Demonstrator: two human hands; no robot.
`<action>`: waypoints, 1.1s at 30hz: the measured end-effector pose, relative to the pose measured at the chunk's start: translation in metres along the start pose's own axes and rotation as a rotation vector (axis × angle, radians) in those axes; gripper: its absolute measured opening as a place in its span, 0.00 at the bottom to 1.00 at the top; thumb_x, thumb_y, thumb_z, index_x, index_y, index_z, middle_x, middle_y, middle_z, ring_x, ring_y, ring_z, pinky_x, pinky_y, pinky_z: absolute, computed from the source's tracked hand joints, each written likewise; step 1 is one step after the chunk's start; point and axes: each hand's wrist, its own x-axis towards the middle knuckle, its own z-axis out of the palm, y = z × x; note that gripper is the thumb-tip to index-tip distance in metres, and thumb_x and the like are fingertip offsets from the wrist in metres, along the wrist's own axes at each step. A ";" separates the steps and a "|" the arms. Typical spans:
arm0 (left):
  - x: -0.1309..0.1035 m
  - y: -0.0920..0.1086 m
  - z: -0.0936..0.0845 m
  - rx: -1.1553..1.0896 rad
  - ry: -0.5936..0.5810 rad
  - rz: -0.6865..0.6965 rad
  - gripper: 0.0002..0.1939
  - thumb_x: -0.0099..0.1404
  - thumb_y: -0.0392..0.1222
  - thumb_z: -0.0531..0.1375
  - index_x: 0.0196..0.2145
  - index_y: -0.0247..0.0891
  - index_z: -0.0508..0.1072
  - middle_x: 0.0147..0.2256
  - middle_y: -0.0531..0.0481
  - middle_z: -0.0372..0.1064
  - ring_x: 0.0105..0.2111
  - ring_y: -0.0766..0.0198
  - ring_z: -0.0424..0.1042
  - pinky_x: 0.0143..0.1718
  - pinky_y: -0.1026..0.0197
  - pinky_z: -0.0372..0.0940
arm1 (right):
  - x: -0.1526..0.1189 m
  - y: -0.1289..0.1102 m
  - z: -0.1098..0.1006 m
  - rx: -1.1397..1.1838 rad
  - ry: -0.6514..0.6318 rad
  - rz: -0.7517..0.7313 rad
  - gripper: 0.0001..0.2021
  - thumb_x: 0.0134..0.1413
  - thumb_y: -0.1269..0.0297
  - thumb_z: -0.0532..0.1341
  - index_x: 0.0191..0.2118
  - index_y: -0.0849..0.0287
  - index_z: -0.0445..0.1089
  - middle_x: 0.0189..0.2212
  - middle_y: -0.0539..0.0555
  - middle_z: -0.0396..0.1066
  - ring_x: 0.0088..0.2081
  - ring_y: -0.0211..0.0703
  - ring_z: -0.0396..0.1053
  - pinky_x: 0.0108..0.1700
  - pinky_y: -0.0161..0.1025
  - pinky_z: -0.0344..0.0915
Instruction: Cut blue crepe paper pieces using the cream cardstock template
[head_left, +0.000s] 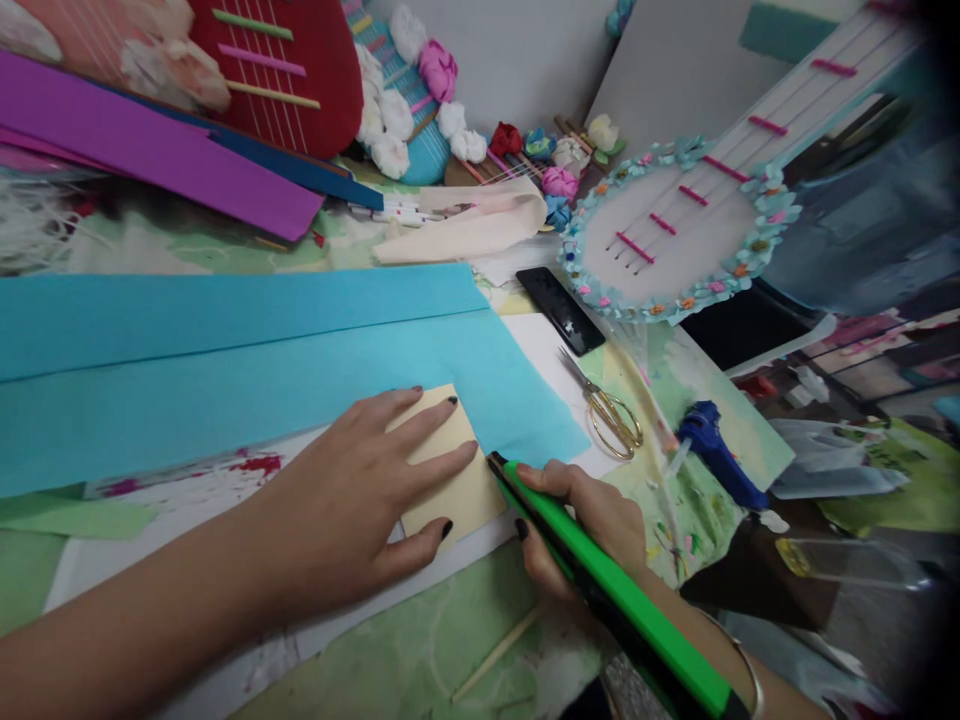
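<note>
My left hand (375, 480) lies flat with fingers spread, holding down a pale yellow square card (457, 500). Under the card is a long sheet of turquoise paper (360, 365), with a fold or overlapping edge along its length. In my right hand (592, 510) is a long green-and-black tool that looks like a utility knife (615, 580). Its dark tip is at the card's right edge, over or just beside the turquoise paper; no blade can be made out. Gold-handled scissors (611, 415) lie to the right of the paper.
A black phone (559, 310) lies beyond the scissors. A blue glue gun (720, 455) rests at the right. A flower-edged, stringed paper instrument (645, 235) stands behind. Purple paper (165, 150) and a red instrument (289, 75) fill the back left. A thin stick (495, 655) lies in front.
</note>
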 end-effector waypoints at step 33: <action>-0.001 -0.002 0.002 0.069 -0.039 0.034 0.26 0.66 0.52 0.53 0.61 0.50 0.64 0.62 0.39 0.57 0.60 0.36 0.57 0.55 0.34 0.58 | 0.001 -0.010 -0.006 -0.023 -0.030 0.064 0.13 0.49 0.68 0.54 0.42 0.54 0.67 0.22 0.45 0.67 0.16 0.34 0.63 0.21 0.32 0.59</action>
